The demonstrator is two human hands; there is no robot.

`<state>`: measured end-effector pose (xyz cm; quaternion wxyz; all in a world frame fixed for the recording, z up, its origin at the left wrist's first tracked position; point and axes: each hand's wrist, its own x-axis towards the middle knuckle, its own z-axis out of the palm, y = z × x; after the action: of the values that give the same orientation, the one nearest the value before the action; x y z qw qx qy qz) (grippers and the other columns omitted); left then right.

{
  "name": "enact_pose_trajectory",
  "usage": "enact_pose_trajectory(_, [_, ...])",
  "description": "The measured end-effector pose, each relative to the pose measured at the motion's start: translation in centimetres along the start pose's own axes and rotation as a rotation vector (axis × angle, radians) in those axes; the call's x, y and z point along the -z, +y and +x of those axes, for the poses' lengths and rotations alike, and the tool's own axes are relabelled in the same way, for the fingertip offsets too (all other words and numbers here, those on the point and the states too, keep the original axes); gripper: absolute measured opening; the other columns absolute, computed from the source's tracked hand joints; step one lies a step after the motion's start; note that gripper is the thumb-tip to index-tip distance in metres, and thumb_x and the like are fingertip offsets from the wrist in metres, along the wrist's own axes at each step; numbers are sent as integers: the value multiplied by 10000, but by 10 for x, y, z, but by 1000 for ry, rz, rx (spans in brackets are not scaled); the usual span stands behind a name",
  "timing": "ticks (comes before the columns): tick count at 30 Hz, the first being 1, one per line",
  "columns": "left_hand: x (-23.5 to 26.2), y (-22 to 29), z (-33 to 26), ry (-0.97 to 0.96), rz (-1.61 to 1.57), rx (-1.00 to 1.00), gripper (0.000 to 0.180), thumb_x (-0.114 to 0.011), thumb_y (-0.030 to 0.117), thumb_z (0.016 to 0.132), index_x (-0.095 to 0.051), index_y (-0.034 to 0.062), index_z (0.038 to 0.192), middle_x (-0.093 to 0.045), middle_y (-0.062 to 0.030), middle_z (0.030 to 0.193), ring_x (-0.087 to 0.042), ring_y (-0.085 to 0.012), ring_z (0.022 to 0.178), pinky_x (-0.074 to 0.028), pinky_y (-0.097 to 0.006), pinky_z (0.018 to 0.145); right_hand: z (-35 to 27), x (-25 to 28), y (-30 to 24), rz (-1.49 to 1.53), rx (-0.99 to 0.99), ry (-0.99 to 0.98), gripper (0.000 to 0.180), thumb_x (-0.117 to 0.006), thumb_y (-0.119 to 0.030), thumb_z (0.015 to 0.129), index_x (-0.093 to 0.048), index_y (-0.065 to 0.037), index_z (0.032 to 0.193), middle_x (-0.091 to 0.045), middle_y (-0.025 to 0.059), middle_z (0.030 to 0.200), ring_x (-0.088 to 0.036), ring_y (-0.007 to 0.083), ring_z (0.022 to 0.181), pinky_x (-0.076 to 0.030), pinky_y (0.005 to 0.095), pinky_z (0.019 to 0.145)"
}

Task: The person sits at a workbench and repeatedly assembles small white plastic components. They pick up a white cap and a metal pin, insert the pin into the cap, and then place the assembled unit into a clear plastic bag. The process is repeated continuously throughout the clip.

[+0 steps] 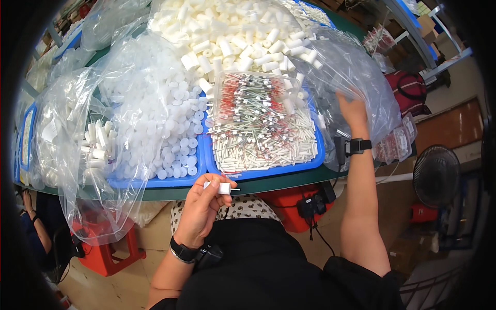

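Note:
My left hand (200, 206) is closed around a white plastic cylinder (224, 188), held just in front of the table's near edge. A thin pale pin sticks out of the cylinder's right end. My right hand (353, 109) is stretched far forward at a large clear plastic bag (336, 67) on the right. Its fingers are blurred and partly lost against the film, so their grip does not show. Between the hands stands a blue tray (319, 150) of small white tubes (263, 157). On top of them sits a clear box (219, 85) with red-wired parts (248, 98).
To the left, white round caps (178, 150) fill another blue tray (150, 183) under clear film. White foam-like cylinders (227, 31) are heaped at the back. A black fan (436, 175) stands right, and a red stool (106, 258) is on the floor. Another person's arm (39, 222) shows far left.

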<state>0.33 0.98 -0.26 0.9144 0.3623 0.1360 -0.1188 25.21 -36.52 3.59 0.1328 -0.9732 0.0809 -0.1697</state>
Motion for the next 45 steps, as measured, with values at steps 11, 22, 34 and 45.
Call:
enact_pose_trajectory(11, [3, 4, -6, 27, 10, -13, 207, -518, 255, 1021, -551, 52, 1003, -674, -125, 993, -616, -108, 705, -521, -254, 679, -45, 1, -62, 117, 410, 58, 460, -571, -209, 940, -491, 0, 1341, -455, 249, 1410, -453, 430, 1279, -384, 467, 1059])
enact_pose_trajectory(22, [3, 3, 0, 6, 20, -1, 208, -516, 250, 1021, -553, 47, 1005, -672, -132, 994, -615, -112, 710, -524, -254, 677, -81, 79, -62, 254, 184, 53, 206, -590, -69, 915, -652, -1, 1098, -679, 163, 1073, -674, 284, 933, -529, 343, 825])
enact_pose_trajectory(34, [-2, 1, 2, 17, 31, 15, 223, -517, 259, 1021, -566, 42, 1004, -668, -127, 983, -613, -109, 696, -521, -246, 667, -76, 18, -16, 68, 392, 24, 466, -611, -296, 940, -556, 56, 1242, -590, 251, 1234, -550, 414, 1165, -424, 451, 1008])
enact_pose_trajectory(45, [-1, -3, 1, -3, 20, 20, 210, -516, 242, 1021, -560, 38, 1034, -660, -141, 1015, -609, -111, 718, -526, -254, 687, -57, -1, -26, 129, 176, -92, 561, -482, -419, 992, -480, 6, 1357, -543, 303, 1278, -522, 472, 1167, -421, 479, 995])
